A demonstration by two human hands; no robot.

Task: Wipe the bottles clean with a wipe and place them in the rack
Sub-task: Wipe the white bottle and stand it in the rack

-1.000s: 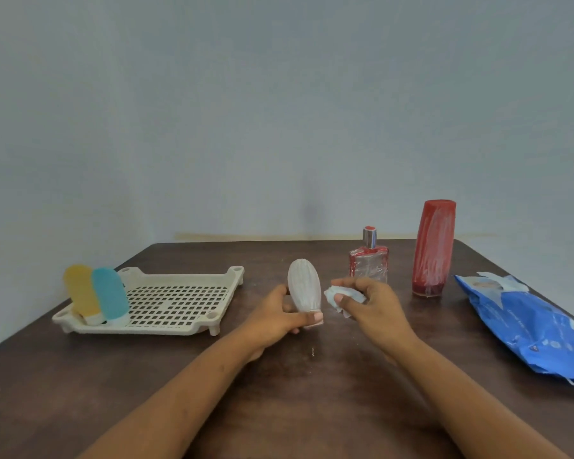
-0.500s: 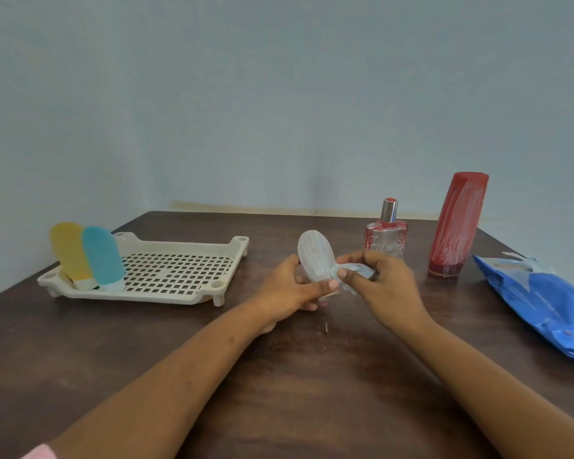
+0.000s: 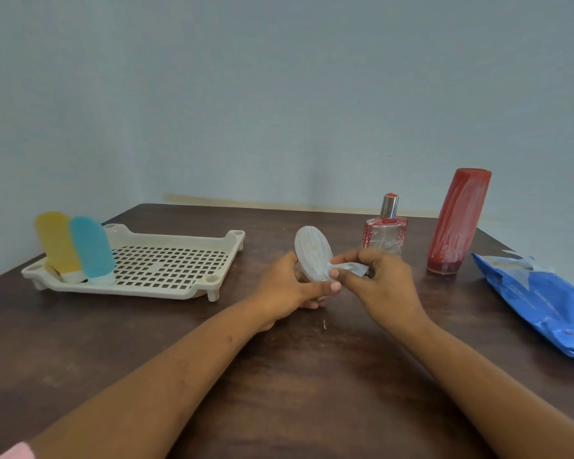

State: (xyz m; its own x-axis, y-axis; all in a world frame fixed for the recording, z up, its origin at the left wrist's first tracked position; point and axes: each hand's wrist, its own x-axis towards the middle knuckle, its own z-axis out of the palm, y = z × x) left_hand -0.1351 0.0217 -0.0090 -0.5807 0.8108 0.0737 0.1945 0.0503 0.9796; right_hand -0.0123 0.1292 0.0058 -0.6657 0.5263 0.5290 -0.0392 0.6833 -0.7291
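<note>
Just above the middle of the dark wooden table point(image 3: 279, 376), the pale oval bottle point(image 3: 313, 253) was tilted in the left hand point(image 3: 289, 286), whose thumb and curled fingers gripped its lower end. The right hand point(image 3: 381, 283) pinched a crumpled white wipe point(image 3: 352, 268) against the bottle's lower right side. The bottle looked smooth, flattish and faintly streaked; its cap end was hidden behind the fingers. Behind the right hand stood a small clear glass perfume bottle point(image 3: 385, 233) with a silver collar and red smears, its base covered by the knuckles. Further right stood a tall red bottle point(image 3: 458, 220) streaked with white. A crinkled blue wipe pack point(image 3: 540, 299) lay at the right, cut off by the frame. On the left, a cream perforated plastic rack point(image 3: 130, 290) held a yellow bottle point(image 3: 57, 241) and a teal bottle point(image 3: 92, 248), both leaning at its left end.
</note>
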